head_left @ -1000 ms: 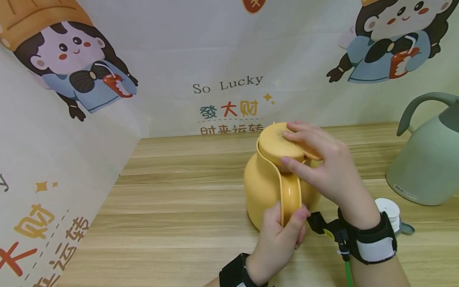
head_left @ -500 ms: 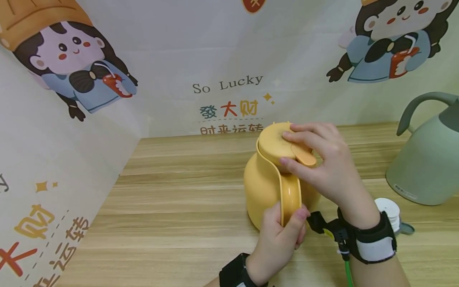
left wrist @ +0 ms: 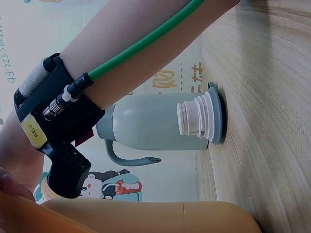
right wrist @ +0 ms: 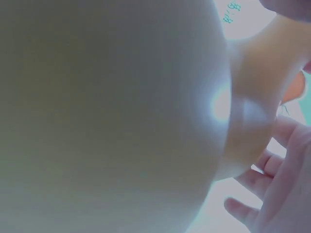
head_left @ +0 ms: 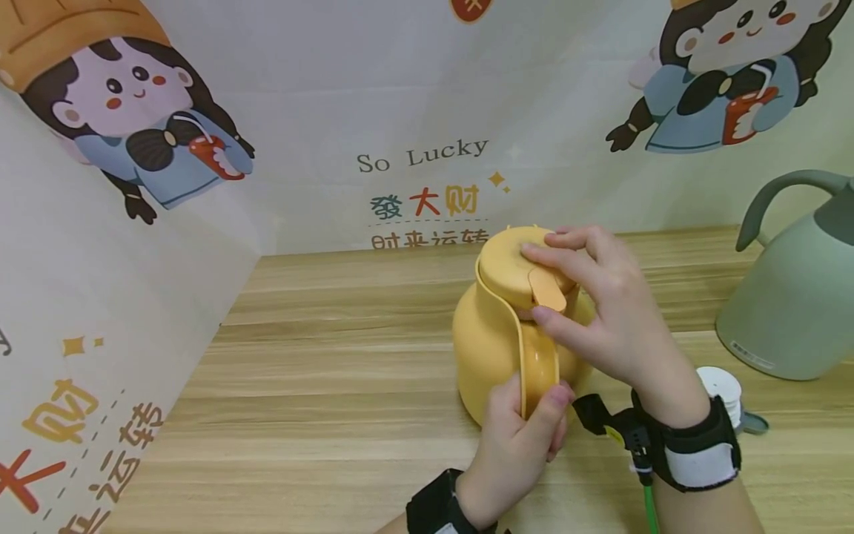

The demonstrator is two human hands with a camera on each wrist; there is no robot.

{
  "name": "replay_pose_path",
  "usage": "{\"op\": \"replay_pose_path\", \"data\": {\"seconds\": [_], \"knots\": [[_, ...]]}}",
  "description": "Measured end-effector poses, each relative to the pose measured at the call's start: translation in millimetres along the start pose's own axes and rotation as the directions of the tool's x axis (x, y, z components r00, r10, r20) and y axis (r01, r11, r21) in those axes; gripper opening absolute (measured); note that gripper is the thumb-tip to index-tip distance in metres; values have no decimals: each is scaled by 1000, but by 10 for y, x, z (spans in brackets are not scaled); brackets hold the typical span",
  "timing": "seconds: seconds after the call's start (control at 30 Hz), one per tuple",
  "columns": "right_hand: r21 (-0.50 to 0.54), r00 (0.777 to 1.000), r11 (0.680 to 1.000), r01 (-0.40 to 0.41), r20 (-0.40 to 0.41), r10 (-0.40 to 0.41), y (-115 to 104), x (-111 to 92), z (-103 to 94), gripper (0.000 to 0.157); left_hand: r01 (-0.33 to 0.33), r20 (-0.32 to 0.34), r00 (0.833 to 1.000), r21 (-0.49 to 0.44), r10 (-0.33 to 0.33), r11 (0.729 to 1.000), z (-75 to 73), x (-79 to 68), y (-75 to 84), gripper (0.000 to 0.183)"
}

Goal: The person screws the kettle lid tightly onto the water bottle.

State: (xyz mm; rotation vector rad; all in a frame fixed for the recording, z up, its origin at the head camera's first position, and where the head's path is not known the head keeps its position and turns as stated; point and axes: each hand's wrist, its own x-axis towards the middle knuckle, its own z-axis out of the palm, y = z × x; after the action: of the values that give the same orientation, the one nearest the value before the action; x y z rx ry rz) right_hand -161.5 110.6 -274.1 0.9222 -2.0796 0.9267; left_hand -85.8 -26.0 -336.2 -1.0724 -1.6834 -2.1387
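Observation:
A yellow thermal jug (head_left: 477, 356) stands on the wooden table with its handle facing the person. My left hand (head_left: 517, 441) grips the lower part of the handle (head_left: 539, 363), thumb on its right side. On top sits a round yellow lid (head_left: 507, 259) with an orange tab (head_left: 548, 289) pointing towards the handle. My right hand (head_left: 614, 311) holds this lid, thumb at its near edge and fingers over its top and far side. In the right wrist view the jug body (right wrist: 112, 116) fills most of the picture.
To the right stands a pale green thermal jug (head_left: 787, 304) with a grey handle. A white-and-grey stopper lid (head_left: 722, 386) lies on the table near the right wrist strap (head_left: 697, 452). A printed backdrop (head_left: 300, 111) rises behind the table and along the left.
The lid has turned clockwise seen from above, its orange tab swinging from the right side towards the handle. My right thumb has shifted slightly; my left hand stays on the handle.

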Motion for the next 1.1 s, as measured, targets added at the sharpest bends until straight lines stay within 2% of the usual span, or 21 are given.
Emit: {"op": "replay_pose_path", "data": {"seconds": [0.17, 0.5, 0.67, 0.77, 0.9, 1.1], "knots": [[26, 999, 1000, 2, 49, -4, 5, 0, -35, 45, 4, -7, 1000, 16, -4, 1000, -5, 4, 24, 23], [-35, 1000, 999, -15, 3, 15, -19, 8, 2, 60, 12, -22, 1000, 9, -12, 1000, 0, -10, -2, 20], [-37, 1000, 999, -2, -11, 2, -18, -1, 9, 50, -3, -6, 1000, 5, 3, 1000, 7, 6, 8, 19], [8, 1000, 1000, 13, -3, -13, -18, -11, 12, 45, -2, 2, 1000, 6, 2, 1000, 9, 14, 20, 19], [65, 1000, 998, 8, 20, -9, -25, -21, 14, 44, -1, 8, 1000, -2, 1, 1000, 12, 20, 31, 19], [53, 1000, 999, 1, 25, -2, -22, -7, 18, 45, 7, 6, 1000, -21, -7, 1000, 7, 8, 7, 19]]}}
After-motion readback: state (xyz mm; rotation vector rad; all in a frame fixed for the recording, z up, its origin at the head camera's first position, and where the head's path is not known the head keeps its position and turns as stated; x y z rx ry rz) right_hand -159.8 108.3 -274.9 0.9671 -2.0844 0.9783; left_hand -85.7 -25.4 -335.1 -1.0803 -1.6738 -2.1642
